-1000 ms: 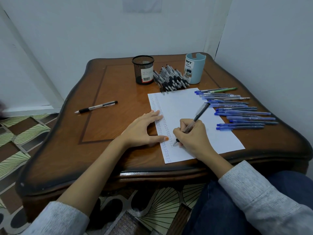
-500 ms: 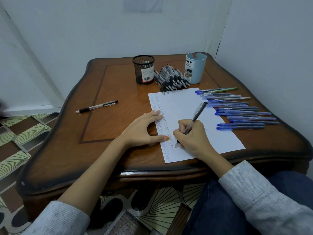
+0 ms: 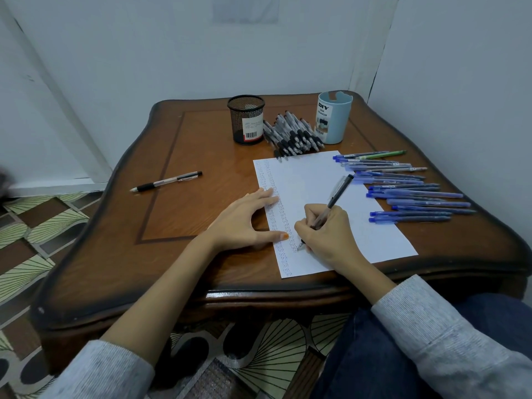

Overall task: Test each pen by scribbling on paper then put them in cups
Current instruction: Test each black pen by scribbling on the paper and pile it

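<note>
A white sheet of paper [image 3: 313, 185] lies on the wooden table [image 3: 184, 237], with columns of scribbles down its left side. My right hand [image 3: 328, 234] grips a dark pen [image 3: 335, 198] with its tip on the paper near the second scribble column. My left hand [image 3: 244, 220] rests flat on the paper's left edge, fingers and thumb spread. At the back stand a black mesh cup [image 3: 246, 119] and a light blue cup [image 3: 334, 118]. Between them lies a heap of black pens [image 3: 290, 136]. Several blue pens [image 3: 408, 191] lie in a row to the right of the paper.
A single black-grip pen [image 3: 167, 181] lies alone on the left part of the table. White walls close in behind and to the right. My knee in dark trousers [image 3: 403, 355] is under the table's front right edge. Patterned floor shows at the left.
The pen tip in my right hand has shifted slightly on the paper while scribbling. My left hand stays in place.
</note>
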